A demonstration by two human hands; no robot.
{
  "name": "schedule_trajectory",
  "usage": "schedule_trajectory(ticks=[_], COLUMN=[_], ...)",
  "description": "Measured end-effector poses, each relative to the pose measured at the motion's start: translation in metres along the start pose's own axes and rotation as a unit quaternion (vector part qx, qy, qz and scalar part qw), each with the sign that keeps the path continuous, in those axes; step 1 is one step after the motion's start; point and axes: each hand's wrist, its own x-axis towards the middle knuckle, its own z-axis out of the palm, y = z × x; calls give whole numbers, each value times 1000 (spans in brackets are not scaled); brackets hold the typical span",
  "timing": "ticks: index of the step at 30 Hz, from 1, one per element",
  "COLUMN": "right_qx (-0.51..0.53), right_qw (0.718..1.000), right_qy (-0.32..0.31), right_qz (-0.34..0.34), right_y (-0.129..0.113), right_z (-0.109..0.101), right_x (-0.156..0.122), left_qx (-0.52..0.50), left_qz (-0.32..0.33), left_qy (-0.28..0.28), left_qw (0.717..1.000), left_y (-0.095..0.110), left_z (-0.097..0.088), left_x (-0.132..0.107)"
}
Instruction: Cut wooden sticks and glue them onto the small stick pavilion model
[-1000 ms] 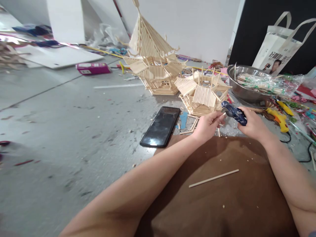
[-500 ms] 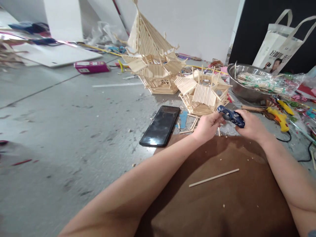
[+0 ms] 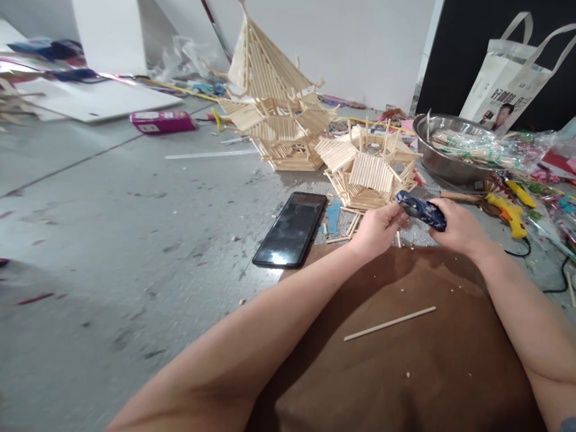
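My right hand (image 3: pixel 461 228) is closed around a blue hand tool with a white pattern (image 3: pixel 420 210). The tool's exact kind does not show. At its left end, my left hand (image 3: pixel 378 228) has its fingers pinched together; what they hold is hidden. Just beyond my hands stands a small house-like frame of thin wooden sticks (image 3: pixel 371 171), with slatted roof panels. Short cut sticks (image 3: pixel 353 225) lie by my left hand. One longer wooden stick (image 3: pixel 389 324) rests on the brown cloth (image 3: pixel 360 384) in front of me.
A black phone (image 3: pixel 292 231) lies left of my hands. Behind it rises a taller stick pagoda (image 3: pixel 276 108). To the right are a metal bowl (image 3: pixel 443 165) of wrapped sticks, a yellow glue gun (image 3: pixel 508 216) with a cord, and a white bag (image 3: pixel 504 84). A purple packet (image 3: pixel 164 121) is farther left.
The view has shifted very slightly, so the background sits a little farther left. Both hands and the blue tool hold almost the same position.
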Motion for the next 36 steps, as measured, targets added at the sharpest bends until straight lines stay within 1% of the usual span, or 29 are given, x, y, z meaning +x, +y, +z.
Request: schedule_trajectory(ticks=[8, 18, 25, 32, 36], right_qx=[-10, -81, -115, -136, -141], right_qw=[1000, 996, 992, 988, 986], right_qy=[15, -1, -20, -10, -18], right_qz=[-12, 23, 52, 68, 85], right_y=[-1, -1, -1, -1, 1], right_z=[0, 4, 6, 12, 16], right_x=[-1, -2, -2, -3, -2], left_qx=[8, 51, 49, 45, 41], left_qz=[-6, 3, -30, -55, -77], left_qy=[-10, -10, -20, -28, -35], left_qw=[1000, 999, 998, 997, 996], left_y=[0, 6, 8, 7, 7], left_z=[-1, -1, 0, 2, 2], left_x=[0, -1, -2, -2, -2])
